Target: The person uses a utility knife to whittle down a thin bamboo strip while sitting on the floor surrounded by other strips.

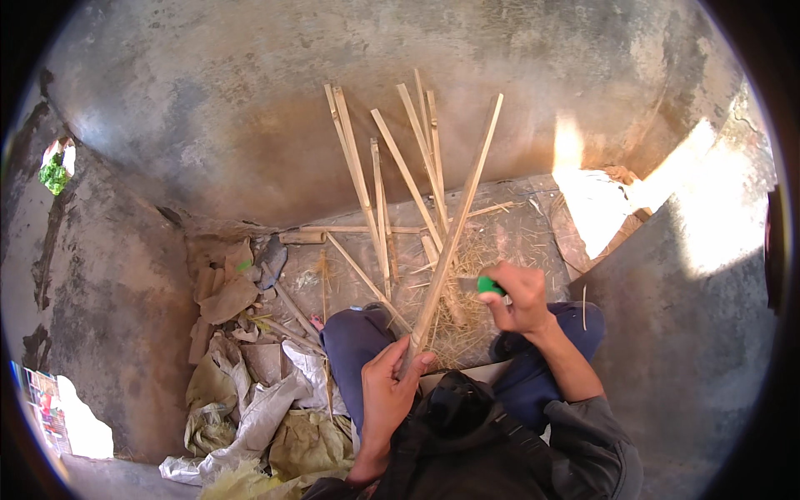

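My left hand (389, 392) is closed around the near end of a long bamboo strip (463, 202). The strip slants up and away to the right, its far end near the back wall. In my right hand (525, 297) is a knife with a green handle (490, 287), held just right of the strip's middle. A short stretch of blade shows, pointing left toward the strip; whether it touches the strip I cannot tell. Beyond my hands, several bamboo strips (354, 162) lean against the wall. Thin shavings (479, 321) litter the floor between my knees.
Crumpled sacks (308, 442) lie to the left, with broken brown pieces (227, 296) and a stick (293, 310) behind them. Concrete walls (450, 42) enclose the back and both sides. A flat brown sheet (567, 233) lies at the back right in bright sunlight.
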Demonstrator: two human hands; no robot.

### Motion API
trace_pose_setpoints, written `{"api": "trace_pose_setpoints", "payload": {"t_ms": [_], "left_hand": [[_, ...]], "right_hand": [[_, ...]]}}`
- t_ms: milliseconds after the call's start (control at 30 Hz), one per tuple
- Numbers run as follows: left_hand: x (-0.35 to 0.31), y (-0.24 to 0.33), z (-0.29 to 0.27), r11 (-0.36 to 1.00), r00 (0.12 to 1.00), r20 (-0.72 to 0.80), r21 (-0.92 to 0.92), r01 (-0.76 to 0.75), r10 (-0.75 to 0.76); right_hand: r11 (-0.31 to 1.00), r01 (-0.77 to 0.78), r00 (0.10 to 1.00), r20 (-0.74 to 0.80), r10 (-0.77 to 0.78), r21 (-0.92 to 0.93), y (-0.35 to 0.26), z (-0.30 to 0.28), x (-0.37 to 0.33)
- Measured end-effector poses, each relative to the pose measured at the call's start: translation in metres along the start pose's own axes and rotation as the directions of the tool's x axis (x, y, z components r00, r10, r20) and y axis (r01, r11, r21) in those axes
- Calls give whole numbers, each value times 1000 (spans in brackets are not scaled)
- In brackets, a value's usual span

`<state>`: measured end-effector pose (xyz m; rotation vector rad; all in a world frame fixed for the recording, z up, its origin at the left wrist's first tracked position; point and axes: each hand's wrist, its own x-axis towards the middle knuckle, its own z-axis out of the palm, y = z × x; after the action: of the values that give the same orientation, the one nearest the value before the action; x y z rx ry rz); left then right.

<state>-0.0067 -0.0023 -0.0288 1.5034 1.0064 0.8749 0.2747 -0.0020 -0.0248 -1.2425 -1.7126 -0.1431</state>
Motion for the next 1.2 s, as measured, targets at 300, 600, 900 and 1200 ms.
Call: {"api": "trace_pose_setpoints", "payload": {"t_ms": [300,600,900,1200], "left_hand": [[1,5,4,995,999,31,90,-45,43],[1,18,9,979,995,-20,177,-97,103],[-30,3,6,997,994,103,73,35,-42],[-3,6,-2,999,984,171,-11,47,-45]], "right_hand": [[989,142,975,165,-146,39,-35,24,-5],[988,145,978,156,-136,-44,-42,24,-2],[903,-402,879,-342,333,-152,33,-51,36],[999,48,993,109,-50,20,-17,8,-1]]}}
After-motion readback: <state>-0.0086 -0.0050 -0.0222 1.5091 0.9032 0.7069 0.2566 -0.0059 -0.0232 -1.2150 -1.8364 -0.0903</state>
